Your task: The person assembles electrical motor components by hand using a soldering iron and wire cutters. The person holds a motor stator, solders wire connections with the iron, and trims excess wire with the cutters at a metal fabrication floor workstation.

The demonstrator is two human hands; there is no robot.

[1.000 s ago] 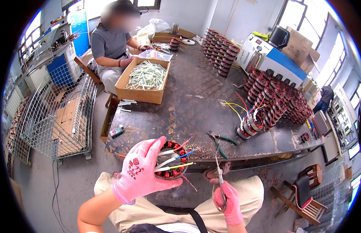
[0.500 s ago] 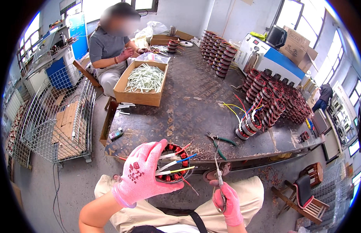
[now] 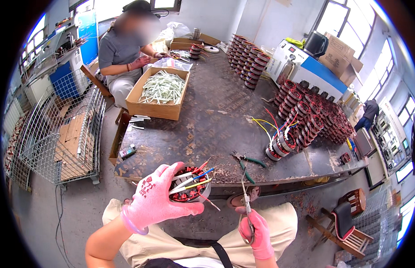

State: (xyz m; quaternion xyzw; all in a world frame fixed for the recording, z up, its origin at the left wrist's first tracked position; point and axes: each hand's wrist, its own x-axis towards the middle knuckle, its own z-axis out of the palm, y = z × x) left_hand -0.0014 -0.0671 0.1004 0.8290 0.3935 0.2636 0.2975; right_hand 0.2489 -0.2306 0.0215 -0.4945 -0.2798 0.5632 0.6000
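Observation:
My left hand (image 3: 156,196), in a pink glove, grips a motor stator (image 3: 203,192) above my lap. Red copper windings line its ring, and red, blue and yellow lead wires (image 3: 195,184) in white sleeves stick out to the right. My right hand (image 3: 256,232), also gloved in pink, is closed around what looks like metal scissors (image 3: 247,203), their thin tip pointing up toward the table edge. The scissors are apart from the stator. Beyond the tip, green-handled pliers (image 3: 248,166) lie on the table.
On the dark table (image 3: 194,138) stands a cardboard box (image 3: 153,110) of white sleeves. Stator stacks (image 3: 306,109) fill the right side, with a few wired stators (image 3: 281,146) nearer. A co-worker (image 3: 122,56) sits at the far left. A wire cage (image 3: 73,143) stands left, a chair (image 3: 343,223) right.
My left hand has shifted slightly left with the stator, which now tilts so its side shows more. The wires point more upward. My right hand keeps hold of the scissors.

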